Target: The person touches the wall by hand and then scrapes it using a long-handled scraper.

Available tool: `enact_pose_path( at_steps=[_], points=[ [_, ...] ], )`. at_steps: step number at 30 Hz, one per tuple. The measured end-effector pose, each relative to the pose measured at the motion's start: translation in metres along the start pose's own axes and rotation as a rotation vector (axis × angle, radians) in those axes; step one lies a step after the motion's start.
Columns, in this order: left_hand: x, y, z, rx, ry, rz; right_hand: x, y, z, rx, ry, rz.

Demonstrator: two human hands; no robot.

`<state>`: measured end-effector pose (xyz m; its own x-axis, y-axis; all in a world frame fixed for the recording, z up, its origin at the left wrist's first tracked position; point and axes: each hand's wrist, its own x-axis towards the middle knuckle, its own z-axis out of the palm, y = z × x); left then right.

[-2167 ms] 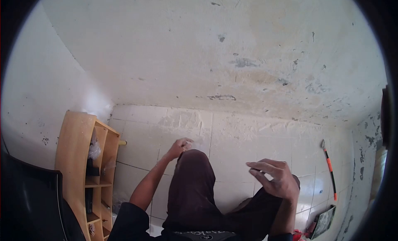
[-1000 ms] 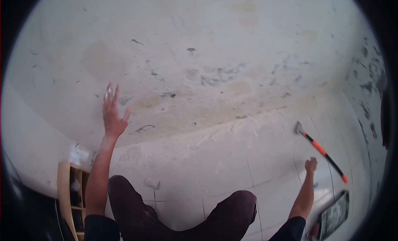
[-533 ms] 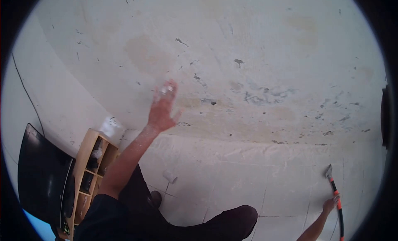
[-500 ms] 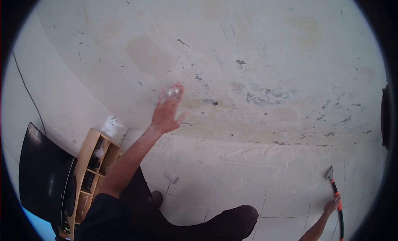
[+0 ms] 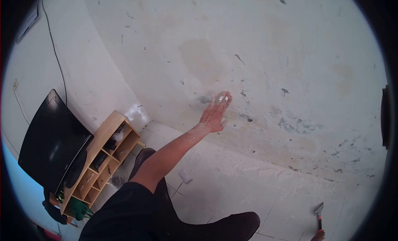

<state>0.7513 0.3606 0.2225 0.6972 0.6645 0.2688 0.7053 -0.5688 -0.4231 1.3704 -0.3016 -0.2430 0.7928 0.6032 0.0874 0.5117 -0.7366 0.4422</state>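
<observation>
My left hand point(image 5: 214, 114) reaches out with fingers extended, laid against the patchy wall point(image 5: 265, 67); white dust coats its fingertips and wrist. Small dark chips and grey scuffs mark the wall around it. At the bottom right edge, my right hand point(image 5: 319, 235) is wrapped round a scraper point(image 5: 319, 212) with a metal head and an orange and black handle. Most of that hand and the rest of the handle are cut off by the frame. The scraper's head is over the dusty tiled floor point(image 5: 232, 179); whether it touches is unclear.
To the left, a black flat-screen television point(image 5: 54, 145) stands by a wooden shelf unit point(image 5: 118, 121) holding several items. A small whitish cylinder point(image 5: 185, 176) lies on the floor near my legs point(image 5: 232, 224). A dark cable point(image 5: 56, 50) runs down the left wall.
My view has swung left, so the wall and shelf sit further right. The left hand stays at the wall, sharper now. My right hand and the scraper appear lower, partly out of frame.
</observation>
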Motion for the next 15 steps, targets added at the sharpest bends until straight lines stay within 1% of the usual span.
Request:
enact_pose_path(
  at_steps=[1, 2, 4, 6, 8, 9, 11, 12, 13, 14, 15],
  points=[
    [0.000, -0.001, -0.001, -0.013, 0.010, 0.012, 0.002, 0.000, 0.059, -0.113, 0.396, -0.049],
    [-0.001, -0.002, -0.001, -0.019, 0.022, -0.003, 0.008, -0.006, 0.055, -0.119, 0.415, -0.048],
    [-0.003, -0.006, -0.002, 0.007, 0.048, 0.054, 0.009, -0.017, 0.036, -0.150, 0.612, -0.022],
    [-0.007, -0.009, -0.007, -0.012, 0.072, 0.059, 0.015, -0.034, -0.063, -0.027, 0.380, 0.053],
    [-0.012, -0.008, -0.010, -0.042, 0.097, 0.067, 0.013, -0.042, -0.159, -0.009, 0.379, 0.071],
    [-0.015, -0.008, -0.011, -0.060, 0.105, 0.073, 0.008, -0.049, -0.230, 0.000, 0.379, 0.080],
    [-0.025, -0.016, -0.017, -0.082, 0.128, 0.077, 0.031, -0.043, -0.259, 0.258, 0.510, 0.085],
    [-0.034, -0.019, -0.018, -0.177, 0.211, 0.123, 0.035, -0.041, -0.277, 0.524, 0.625, 0.080],
    [-0.042, -0.024, -0.021, -0.271, 0.296, 0.171, 0.031, -0.046, -0.308, 0.636, 0.752, 0.026],
    [-0.051, -0.030, -0.026, -0.282, 0.305, 0.175, 0.023, -0.056, -0.365, 0.745, 0.874, -0.034],
    [-0.060, -0.038, -0.035, -0.331, 0.357, 0.194, 0.018, -0.064, -0.411, 0.735, 0.962, -0.063]
  ],
)
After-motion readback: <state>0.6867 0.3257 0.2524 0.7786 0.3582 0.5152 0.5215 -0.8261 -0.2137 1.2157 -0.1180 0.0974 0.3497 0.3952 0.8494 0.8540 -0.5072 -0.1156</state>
